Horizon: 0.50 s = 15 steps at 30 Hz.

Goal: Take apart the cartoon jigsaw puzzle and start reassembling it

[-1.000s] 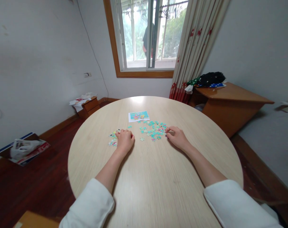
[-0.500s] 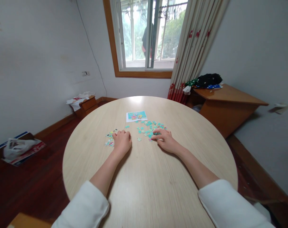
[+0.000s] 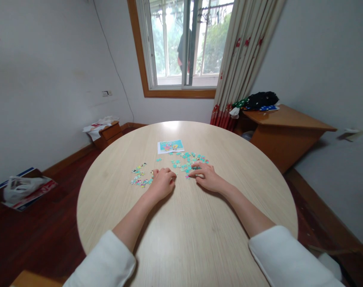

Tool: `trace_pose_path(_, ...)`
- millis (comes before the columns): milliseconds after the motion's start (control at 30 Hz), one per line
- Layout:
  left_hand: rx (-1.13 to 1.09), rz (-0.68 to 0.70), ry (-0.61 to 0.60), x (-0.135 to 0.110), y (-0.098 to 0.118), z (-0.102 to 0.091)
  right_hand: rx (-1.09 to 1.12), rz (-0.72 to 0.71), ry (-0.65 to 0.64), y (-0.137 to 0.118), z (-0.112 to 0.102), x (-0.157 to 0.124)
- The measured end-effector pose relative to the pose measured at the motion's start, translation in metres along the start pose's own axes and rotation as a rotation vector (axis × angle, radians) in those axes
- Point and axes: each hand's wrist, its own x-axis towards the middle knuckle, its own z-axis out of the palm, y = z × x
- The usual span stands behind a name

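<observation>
Small jigsaw puzzle pieces lie in two groups on the round table. My left hand (image 3: 162, 182) rests with curled fingers at the right edge of the left group, mostly multicoloured puzzle pieces (image 3: 137, 179). Its fingertips are turned away, so whatever they hold is hidden. Over the near right side of the mainly turquoise puzzle pieces (image 3: 185, 161) lies my right hand (image 3: 208, 176), fingers apart and index finger reaching left. A pink piece (image 3: 187, 176) shows by that fingertip. Behind the groups sits a picture card (image 3: 171, 146) with cartoon figures on turquoise.
The pale round wooden table (image 3: 181, 235) fills the middle. A brown desk (image 3: 289, 123) with a heap of cloth (image 3: 261, 101) stands at the right, beside a curtain (image 3: 241, 59). On the left floor, a plastic bag (image 3: 22, 187) lies on flat cardboard.
My left hand has slid right, off the multicoloured pieces, uncovering more of them. It now covers the spot where a lone pale piece lay. My right hand has hardly moved.
</observation>
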Motion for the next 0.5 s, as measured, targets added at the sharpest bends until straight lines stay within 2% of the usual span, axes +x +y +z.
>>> trace_pose_path(300,0.104,-0.021,0.019,-0.0008,-0.0018,0.0066,0.003,-0.010,-0.001,-0.0021,0.0000,-0.0007)
trace_pose_path(500,0.034,-0.009,0.066,0.0002,0.0016,0.0089,-0.009,-0.011,-0.026,-0.0066,-0.0006,-0.0035)
